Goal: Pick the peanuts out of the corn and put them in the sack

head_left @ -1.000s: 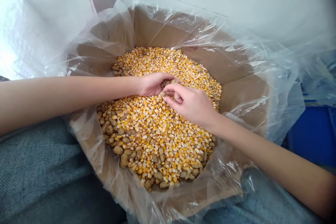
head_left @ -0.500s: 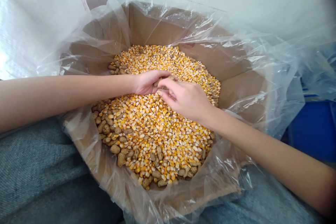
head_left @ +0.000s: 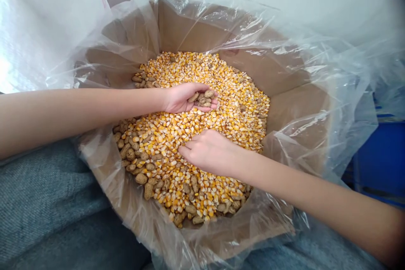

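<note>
My left hand [head_left: 183,98] is cupped palm up over the middle of the corn, holding several unshelled peanuts [head_left: 204,99] in its palm and fingers. Lower down, my right hand [head_left: 209,149] rests back up on the loose corn kernels [head_left: 190,67]. Its fingers are curled downward, and whatever they grip is hidden beneath the hand. More peanuts in the shell [head_left: 141,178] lie among the kernels, mostly along the left and near edges of the heap.
A cardboard box [head_left: 190,29] lined with clear plastic [head_left: 303,122] surrounds the corn. At the upper left stands a white woven sack [head_left: 47,29]. Something blue [head_left: 379,156] is at the right. My jeans-clad legs [head_left: 53,206] flank the box's near side.
My right hand has come away from the left hand and moved down and left onto the corn. The peanuts in my left palm are now uncovered.
</note>
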The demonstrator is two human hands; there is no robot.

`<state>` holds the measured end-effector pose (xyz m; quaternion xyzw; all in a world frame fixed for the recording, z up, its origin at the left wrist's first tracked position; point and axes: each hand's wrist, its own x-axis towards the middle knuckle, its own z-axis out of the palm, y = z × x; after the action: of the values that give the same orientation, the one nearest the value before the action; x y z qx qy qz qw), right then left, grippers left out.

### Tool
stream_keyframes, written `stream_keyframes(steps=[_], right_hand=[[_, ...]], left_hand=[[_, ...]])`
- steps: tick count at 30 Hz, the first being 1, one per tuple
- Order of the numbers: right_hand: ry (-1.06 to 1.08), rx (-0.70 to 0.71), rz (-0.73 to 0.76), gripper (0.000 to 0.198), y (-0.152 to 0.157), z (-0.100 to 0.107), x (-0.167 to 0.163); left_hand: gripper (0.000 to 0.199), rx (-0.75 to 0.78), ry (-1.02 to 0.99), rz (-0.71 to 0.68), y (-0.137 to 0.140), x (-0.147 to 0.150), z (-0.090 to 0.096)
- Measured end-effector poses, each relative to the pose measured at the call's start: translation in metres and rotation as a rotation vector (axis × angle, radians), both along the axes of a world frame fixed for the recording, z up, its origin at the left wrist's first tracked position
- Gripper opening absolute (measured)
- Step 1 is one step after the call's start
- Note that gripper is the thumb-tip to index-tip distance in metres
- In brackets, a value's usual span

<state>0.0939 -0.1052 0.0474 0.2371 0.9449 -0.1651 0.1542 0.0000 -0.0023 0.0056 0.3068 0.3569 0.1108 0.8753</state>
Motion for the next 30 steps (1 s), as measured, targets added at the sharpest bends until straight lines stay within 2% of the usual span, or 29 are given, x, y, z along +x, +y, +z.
stream_keyframes(steps=[11,20,30], right_hand=[[-0.028,-0.016,-0.008,0.015,0.001,0.002,-0.002],[0.053,0.068,-0.058,0.015,0.008,0.007,0.015],[0.042,0.038,0.000,0.016,0.000,-0.001,0.005]], left_hand=[[0.032,0.002,-0.002,-0.001,0.000,0.000,-0.002],[0.031,0.004,-0.007,-0.004,0.000,0.000,-0.001],[0.033,0.014,0.014,-0.009,-0.001,0.001,0.001]])
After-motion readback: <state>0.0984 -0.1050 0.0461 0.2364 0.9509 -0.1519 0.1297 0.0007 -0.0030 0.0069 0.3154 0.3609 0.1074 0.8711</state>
